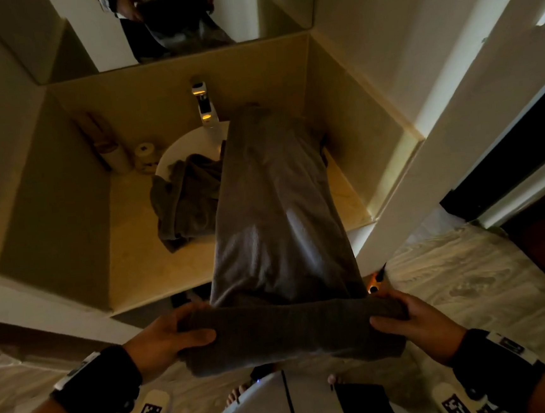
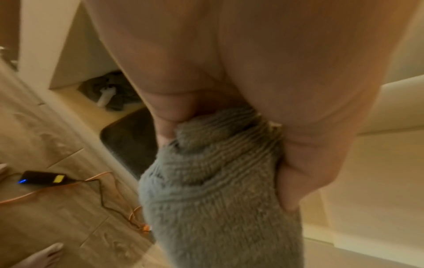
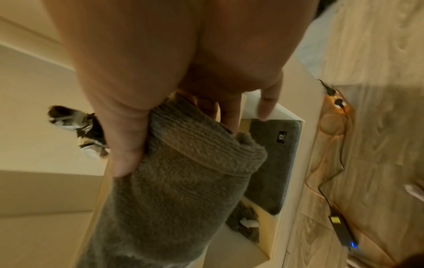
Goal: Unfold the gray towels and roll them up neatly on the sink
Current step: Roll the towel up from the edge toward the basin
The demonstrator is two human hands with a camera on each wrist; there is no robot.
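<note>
Towel in hand: you hold the gray towel point(image 1: 277, 206) stretched from the counter's point(image 1: 144, 260) far right corner out past its front edge, the near end already turned into a short roll
Left hand: your left hand point(image 1: 170, 337) is curled round the roll's left end, thumb on top
Right hand: your right hand point(image 1: 412, 317) clamps the right end the same way
Second towel: the other towel point(image 1: 184, 197) lies crumpled, half in the basin point(image 1: 177, 145), half on the counter
Progress: early; one roll is just begun, most of its length is unrolled, the other looks untouched

Two gray towels point(image 1: 277, 206) point(image 1: 181, 197), one faucet point(image 1: 204, 105), two paper rolls point(image 1: 145, 156) point(image 1: 116, 155), two hands point(image 1: 169, 339) point(image 1: 416, 319).
</note>
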